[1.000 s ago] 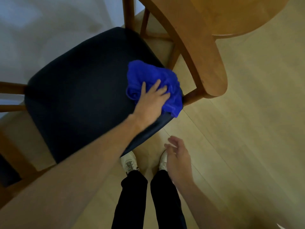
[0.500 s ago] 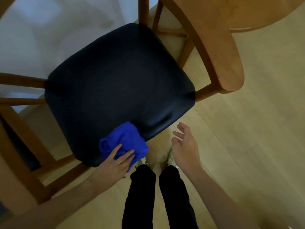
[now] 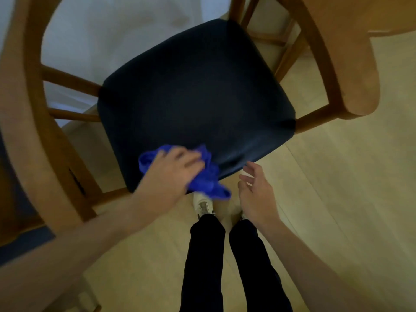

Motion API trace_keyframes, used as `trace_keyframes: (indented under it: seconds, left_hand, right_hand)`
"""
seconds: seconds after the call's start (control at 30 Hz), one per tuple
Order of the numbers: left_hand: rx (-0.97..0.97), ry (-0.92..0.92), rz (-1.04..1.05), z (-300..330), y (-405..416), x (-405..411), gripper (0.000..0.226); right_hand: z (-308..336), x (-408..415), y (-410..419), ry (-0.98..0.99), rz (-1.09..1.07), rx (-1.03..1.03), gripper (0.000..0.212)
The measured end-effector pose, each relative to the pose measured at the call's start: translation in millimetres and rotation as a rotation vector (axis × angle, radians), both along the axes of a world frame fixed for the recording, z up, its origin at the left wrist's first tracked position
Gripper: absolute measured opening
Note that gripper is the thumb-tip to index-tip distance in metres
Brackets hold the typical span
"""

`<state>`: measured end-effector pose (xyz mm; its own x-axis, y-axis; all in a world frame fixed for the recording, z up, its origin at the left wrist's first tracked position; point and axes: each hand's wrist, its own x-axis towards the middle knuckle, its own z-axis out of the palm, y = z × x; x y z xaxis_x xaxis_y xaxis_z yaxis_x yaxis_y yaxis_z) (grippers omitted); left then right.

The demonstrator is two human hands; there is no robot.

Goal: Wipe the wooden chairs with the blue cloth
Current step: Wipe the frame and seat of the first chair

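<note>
A wooden chair [image 3: 351,75] with a curved frame and a dark padded seat [image 3: 195,97] stands right in front of me. The blue cloth [image 3: 207,176] lies bunched on the seat's near edge, one end hanging off over the floor. My left hand [image 3: 171,174] presses down on the cloth with its fingers laid across the top. My right hand [image 3: 256,194] hovers beside the seat's near edge, fingers relaxed and holding nothing.
The chair's curved wooden rail [image 3: 22,109] sweeps around the left side. A wooden tabletop [image 3: 394,12] shows at the top right. White fabric [image 3: 112,30] hangs behind the chair. My legs and white shoes [image 3: 202,203] stand on the pale wood floor [image 3: 337,199].
My left hand dragged the cloth from the seat's far right side to its near left corner, then slid it right along the near edge. My right hand stayed near the seat front.
</note>
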<state>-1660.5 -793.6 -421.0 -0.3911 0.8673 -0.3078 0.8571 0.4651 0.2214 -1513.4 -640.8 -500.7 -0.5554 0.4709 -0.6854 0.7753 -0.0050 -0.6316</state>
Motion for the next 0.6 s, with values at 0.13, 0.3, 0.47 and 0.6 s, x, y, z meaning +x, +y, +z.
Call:
trace_keyframes:
  seconds: [0.13, 0.3, 0.47, 0.6]
  left_hand:
    - [0.101, 0.129, 0.283, 8, 20, -71, 0.055]
    - [-0.1, 0.055, 0.398, -39, 30, -104, 0.043]
    - [-0.381, 0.127, 0.32, -83, 4, -19, 0.042]
    - [-0.36, 0.115, 0.245, -82, -19, 63, 0.042]
  right_hand:
    - [4, -13, 3, 0.032, 0.033, 0.047, 0.043]
    - [1, -30, 8, 0.07, 0.126, 0.108, 0.043]
    - [-9, -34, 2, 0.04, 0.214, 0.11, 0.046]
    - [-11, -36, -11, 0.029, 0.265, 0.065, 0.048]
